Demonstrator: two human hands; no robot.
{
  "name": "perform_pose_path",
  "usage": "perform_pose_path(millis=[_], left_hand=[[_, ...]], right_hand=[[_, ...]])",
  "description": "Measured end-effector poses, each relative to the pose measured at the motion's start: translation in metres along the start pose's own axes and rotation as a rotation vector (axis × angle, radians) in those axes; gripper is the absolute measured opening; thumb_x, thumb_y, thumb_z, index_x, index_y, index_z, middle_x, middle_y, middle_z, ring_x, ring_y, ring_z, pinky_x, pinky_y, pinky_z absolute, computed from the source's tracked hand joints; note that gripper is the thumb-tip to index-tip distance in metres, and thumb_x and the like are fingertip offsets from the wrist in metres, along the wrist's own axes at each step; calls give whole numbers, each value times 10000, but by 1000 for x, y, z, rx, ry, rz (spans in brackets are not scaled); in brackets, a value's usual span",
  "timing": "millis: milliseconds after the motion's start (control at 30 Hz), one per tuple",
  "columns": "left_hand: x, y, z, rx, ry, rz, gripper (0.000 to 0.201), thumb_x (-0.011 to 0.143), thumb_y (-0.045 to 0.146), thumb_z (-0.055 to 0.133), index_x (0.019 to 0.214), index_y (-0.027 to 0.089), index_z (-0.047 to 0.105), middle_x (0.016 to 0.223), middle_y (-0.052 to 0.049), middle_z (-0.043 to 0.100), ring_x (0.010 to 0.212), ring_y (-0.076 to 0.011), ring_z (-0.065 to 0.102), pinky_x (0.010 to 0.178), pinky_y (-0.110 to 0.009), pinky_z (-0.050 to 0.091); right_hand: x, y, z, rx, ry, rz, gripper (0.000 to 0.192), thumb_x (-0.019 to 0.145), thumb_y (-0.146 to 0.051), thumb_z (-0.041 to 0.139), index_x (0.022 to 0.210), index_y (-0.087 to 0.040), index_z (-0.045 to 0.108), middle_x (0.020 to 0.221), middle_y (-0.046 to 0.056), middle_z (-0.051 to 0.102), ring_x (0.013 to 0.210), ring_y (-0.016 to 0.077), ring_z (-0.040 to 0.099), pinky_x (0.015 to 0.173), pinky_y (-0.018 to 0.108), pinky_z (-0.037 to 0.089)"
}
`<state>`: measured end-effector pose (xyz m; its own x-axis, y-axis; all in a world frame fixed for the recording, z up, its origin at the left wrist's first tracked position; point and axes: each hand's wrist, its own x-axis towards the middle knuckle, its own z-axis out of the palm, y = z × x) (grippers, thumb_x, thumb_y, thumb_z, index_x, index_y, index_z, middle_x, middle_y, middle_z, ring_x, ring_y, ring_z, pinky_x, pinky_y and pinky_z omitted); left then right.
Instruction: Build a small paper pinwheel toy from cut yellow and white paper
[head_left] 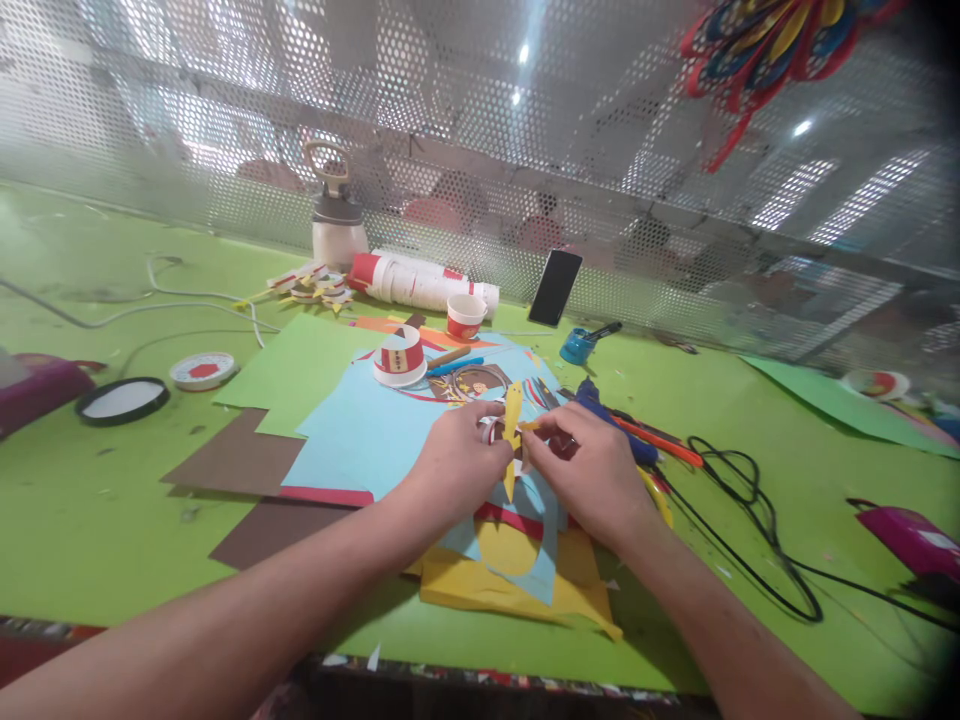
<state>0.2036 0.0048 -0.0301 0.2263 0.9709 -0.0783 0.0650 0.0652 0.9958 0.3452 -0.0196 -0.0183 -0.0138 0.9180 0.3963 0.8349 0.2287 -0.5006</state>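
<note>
- Left hand [457, 458] pinches yellow cutout [513, 425] and a small cup [491, 430] behind it.
- Right hand [589, 470] pinches cutout's right edge.
- Cutout held upright above blue paper [360, 440], table [90, 520] centre.
- Glue gun [607, 410] just right.

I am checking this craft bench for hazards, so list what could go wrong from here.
1. The left hand and right hand pinch a thin yellow paper cutout from both sides; pulling apart could tear it.
2. The black looped cable lies close beside the right forearm; a sweep might snag it.
3. The small red-and-white paper cup stands just beyond the hands and could be knocked over.
</note>
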Motion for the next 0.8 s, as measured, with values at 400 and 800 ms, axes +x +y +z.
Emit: perform_pose_path(millis=[400,800], left_hand=[[1,-3,0,-41,-31,-15,463,605,78,595,1065,122,630,538,29,577,475,-118,509,496,-226,398],[2,-3,-1,-83,-56,-67,442,588,77,611,1027,131,623,522,23,590,511,-147,586,508,-231,459]], right_hand=[[-1,4,2,8,-7,-36,143,794,-205,565,665,-169,615,677,10,537,604,136,516,561,253,406],[-1,3,2,18,-16,-23,134,775,-166,557,652,-173,607,676,6,544,606,133,515,575,254,407]])
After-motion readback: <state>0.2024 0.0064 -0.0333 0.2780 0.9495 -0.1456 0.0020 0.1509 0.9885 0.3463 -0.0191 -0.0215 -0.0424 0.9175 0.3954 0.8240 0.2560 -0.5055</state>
